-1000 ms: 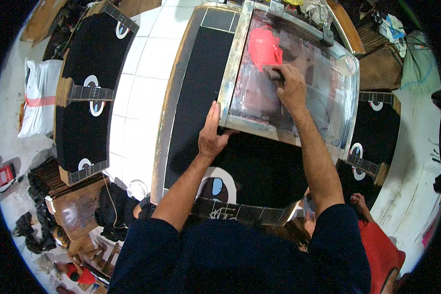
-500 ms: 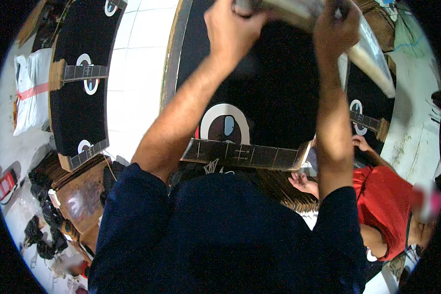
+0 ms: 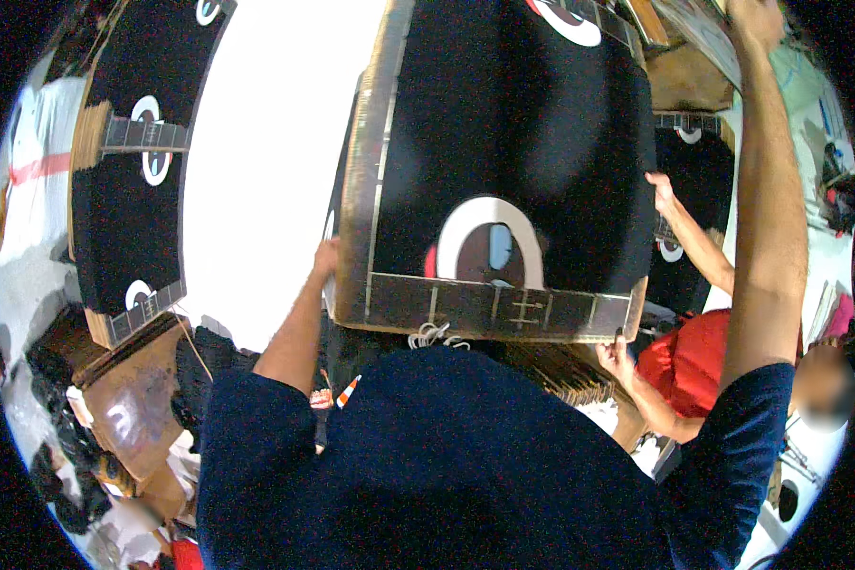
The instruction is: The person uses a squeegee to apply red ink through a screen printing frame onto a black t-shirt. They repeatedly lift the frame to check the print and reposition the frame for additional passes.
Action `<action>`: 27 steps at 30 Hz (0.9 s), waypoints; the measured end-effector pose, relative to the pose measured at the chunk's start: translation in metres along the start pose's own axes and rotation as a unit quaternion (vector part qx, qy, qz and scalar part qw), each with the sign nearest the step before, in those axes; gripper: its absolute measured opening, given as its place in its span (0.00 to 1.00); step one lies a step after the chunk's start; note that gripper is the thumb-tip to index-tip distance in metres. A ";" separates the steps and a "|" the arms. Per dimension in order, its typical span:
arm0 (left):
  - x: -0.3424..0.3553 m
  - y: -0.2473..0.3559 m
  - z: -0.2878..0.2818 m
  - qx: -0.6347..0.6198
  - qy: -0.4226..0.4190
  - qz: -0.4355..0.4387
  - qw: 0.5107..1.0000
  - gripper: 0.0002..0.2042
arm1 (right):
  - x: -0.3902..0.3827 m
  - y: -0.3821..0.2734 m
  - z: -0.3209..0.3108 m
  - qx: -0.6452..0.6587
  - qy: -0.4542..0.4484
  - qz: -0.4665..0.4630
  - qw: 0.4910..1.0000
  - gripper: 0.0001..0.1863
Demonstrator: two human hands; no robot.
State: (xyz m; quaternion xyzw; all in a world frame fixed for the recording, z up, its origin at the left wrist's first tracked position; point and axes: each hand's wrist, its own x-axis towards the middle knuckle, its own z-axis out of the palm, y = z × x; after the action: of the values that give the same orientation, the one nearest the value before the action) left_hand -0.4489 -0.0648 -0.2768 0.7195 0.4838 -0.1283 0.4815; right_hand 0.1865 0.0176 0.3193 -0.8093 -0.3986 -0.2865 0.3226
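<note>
A large black panel [image 3: 560, 209] with a printed white and brown cartoon eye [image 3: 489, 237] lies in front of me, a dark marked strip [image 3: 484, 306] along its near edge. My left hand [image 3: 327, 258] grips the panel's left edge, its fingers partly hidden there. My right arm stretches far to the upper right, where my right hand [image 3: 756, 24] is beside a greyish translucent framed sheet [image 3: 698, 33]. Its fingers are blurred at the picture's rim. A co-worker's hands [image 3: 663, 195] touch the panel's right side and near right corner.
More black panels with printed eyes [image 3: 128, 218] stand at the left beside a white tiled surface [image 3: 256, 142]. Another black panel [image 3: 698, 180] lies at the right. The co-worker in a red shirt [image 3: 684, 366] is close by my right side. Stacked boards [image 3: 565, 375] sit below the panel.
My hands have parted from the framed sheet they held together. The left came down to the panel's left edge; the right moved far right with the sheet. The co-worker's hands reached the panel.
</note>
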 end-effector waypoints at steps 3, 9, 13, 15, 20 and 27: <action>-0.040 -0.015 0.059 -0.265 0.110 -0.104 0.952 0.19 | 0.033 0.029 0.022 -0.085 0.045 0.005 0.995 0.34; -0.063 0.009 0.043 -0.230 0.203 -0.019 0.951 0.21 | 0.077 0.079 0.040 -0.146 0.020 0.033 0.989 0.40; -0.065 0.021 0.036 0.200 0.257 -0.006 0.945 0.25 | 0.087 0.090 0.041 -0.172 0.039 0.028 0.984 0.40; -0.070 0.018 0.038 0.145 0.294 -0.007 0.945 0.24 | 0.091 0.092 0.043 -0.181 0.038 0.036 0.982 0.42; -0.111 -0.028 0.037 -0.001 0.214 -0.173 0.961 0.24 | 0.099 0.102 0.046 -0.180 0.041 0.049 0.982 0.45; -0.159 -0.040 -0.031 0.044 0.276 -0.126 0.952 0.13 | 0.149 0.160 0.080 -0.178 0.096 0.016 0.979 0.48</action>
State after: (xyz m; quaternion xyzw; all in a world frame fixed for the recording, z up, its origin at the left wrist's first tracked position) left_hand -0.5697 -0.1278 -0.1812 0.6809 0.6780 -0.0058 0.2769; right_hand 0.4133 0.0701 0.3301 -0.8288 -0.2953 -0.4242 0.2143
